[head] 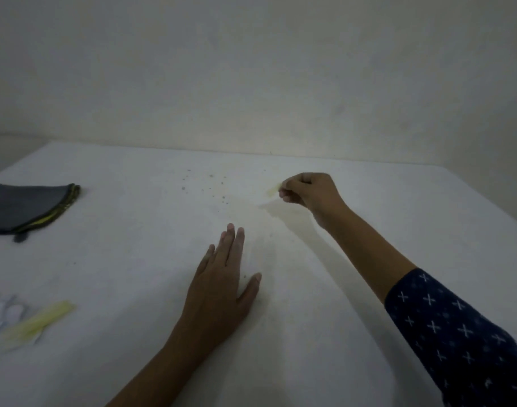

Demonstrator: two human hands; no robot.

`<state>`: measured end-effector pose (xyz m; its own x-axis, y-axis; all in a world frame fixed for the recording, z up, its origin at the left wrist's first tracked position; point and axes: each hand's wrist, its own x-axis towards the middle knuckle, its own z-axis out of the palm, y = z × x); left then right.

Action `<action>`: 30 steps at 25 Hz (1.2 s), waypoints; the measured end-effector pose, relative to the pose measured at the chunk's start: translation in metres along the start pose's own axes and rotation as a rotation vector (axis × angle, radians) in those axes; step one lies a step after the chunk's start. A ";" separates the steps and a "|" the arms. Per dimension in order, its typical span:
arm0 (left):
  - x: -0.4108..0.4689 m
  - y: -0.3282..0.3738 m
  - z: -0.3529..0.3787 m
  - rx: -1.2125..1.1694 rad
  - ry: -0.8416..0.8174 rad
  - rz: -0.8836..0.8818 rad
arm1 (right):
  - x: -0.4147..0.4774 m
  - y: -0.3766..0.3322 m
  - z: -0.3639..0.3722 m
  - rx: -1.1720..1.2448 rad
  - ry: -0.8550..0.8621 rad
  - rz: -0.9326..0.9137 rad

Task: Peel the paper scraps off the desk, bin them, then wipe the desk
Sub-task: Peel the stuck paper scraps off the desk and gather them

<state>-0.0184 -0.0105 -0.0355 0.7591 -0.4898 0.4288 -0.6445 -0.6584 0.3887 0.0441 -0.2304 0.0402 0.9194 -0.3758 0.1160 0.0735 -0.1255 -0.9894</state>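
Observation:
My right hand [308, 192] is far out over the white desk [369, 289], its fingers curled and pinching a small pale yellow paper scrap [272, 191] just above the surface. My left hand [222, 277] lies flat on the desk nearer to me, fingers straight and together, thumb spread. A long pale yellow paper strip [35, 321] lies at the near left. A folded grey cloth with a yellow-green edge [25, 208] rests at the far left.
Small dark specks [210, 186] dot the desk left of my right hand. White and grey bits [4, 312] lie under the yellow strip at the near left edge. A plain wall [251, 69] stands right behind the desk's far edge.

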 end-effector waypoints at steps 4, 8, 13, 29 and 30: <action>-0.005 0.006 -0.011 -0.191 0.151 -0.061 | -0.055 -0.007 0.037 0.095 -0.077 0.034; -0.008 0.006 -0.038 -0.604 0.245 -0.373 | -0.102 -0.010 0.068 0.123 -0.197 0.053; -0.021 -0.004 -0.084 -0.909 0.213 -0.499 | -0.134 -0.021 0.093 0.177 -0.324 0.069; -0.102 -0.083 -0.175 -1.254 0.160 -0.717 | -0.166 -0.035 0.199 0.176 -0.640 0.255; -0.106 -0.091 -0.180 -1.254 0.168 -0.721 | -0.168 -0.034 0.209 0.171 -0.645 0.246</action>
<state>-0.0572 0.2041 0.0303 0.9832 -0.1462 -0.1091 0.1419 0.2369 0.9611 -0.0320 0.0287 0.0361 0.9587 0.2500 -0.1357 -0.1550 0.0587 -0.9862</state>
